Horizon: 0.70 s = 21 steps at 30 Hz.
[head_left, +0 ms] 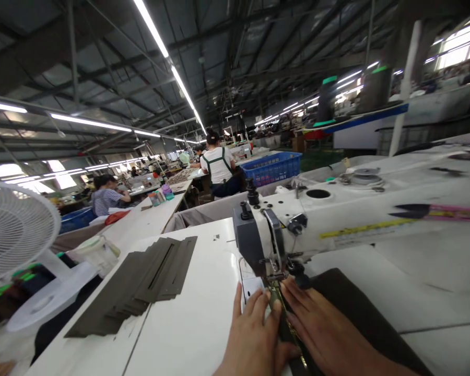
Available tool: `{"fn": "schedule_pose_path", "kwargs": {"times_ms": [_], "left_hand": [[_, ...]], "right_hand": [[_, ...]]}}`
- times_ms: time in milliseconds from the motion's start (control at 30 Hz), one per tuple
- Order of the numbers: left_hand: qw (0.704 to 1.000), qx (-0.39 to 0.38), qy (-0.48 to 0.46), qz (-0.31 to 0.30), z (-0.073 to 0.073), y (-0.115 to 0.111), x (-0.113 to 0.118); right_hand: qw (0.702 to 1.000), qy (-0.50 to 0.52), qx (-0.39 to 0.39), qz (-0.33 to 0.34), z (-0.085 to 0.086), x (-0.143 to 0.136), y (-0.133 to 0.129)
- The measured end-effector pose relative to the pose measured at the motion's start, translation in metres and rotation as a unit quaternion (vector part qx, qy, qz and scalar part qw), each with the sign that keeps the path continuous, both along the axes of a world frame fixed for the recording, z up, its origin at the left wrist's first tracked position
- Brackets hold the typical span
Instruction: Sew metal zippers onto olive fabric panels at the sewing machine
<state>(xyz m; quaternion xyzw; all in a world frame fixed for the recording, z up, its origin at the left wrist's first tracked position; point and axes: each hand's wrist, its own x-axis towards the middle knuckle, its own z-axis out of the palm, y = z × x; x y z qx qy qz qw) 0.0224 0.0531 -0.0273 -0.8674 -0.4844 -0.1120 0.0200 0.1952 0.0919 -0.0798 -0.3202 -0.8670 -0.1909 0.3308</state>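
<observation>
Under the needle area of a white sewing machine [274, 250] lies a dark fabric piece with a gold-toothed zipper [292, 328] running toward me. My left hand [250, 334] rests along the zipper's left side, fingers spread, fingertips down on the fabric and bed, thumb across near the teeth. On the other side my right hand [321, 324] lies flat, its stretched fingertips close to the presser foot. Beyond that hand, a wider dark fabric panel [348, 300] spreads over the bed. The needle tip itself is hard to make out.
Fanned dark fabric pieces [141, 287] lie on the white table at left. A white fan [19, 235] stands beside it. Scissors [434, 211] and a yellow tape measure [368, 228] are on the machine arm. Co-workers [219, 164] sit ahead, near a blue crate [272, 168].
</observation>
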Motion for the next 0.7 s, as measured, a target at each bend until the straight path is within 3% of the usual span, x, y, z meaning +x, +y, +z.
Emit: {"fn": "schedule_pose_path", "kwargs": {"times_ms": [133, 333, 533, 700], "left_hand": [[1.000, -0.009, -0.010, 0.021, 0.005, -0.006, 0.001], [0.998, -0.005, -0.063, -0.002, 0.003, -0.020, 0.004], [0.997, -0.005, -0.083, -0.004, 0.004, -0.024, 0.006], [0.998, 0.000, -0.054, -0.020, 0.011, -0.023, 0.006]], "right_hand": [[0.998, 0.002, -0.057, 0.008, 0.010, 0.007, -0.012], [0.992, -0.028, -0.101, 0.069, 0.024, 0.026, -0.048], [0.986, -0.005, -0.158, 0.061, 0.028, 0.025, -0.042], [0.990, -0.027, -0.129, 0.057, 0.031, 0.018, -0.038]]}}
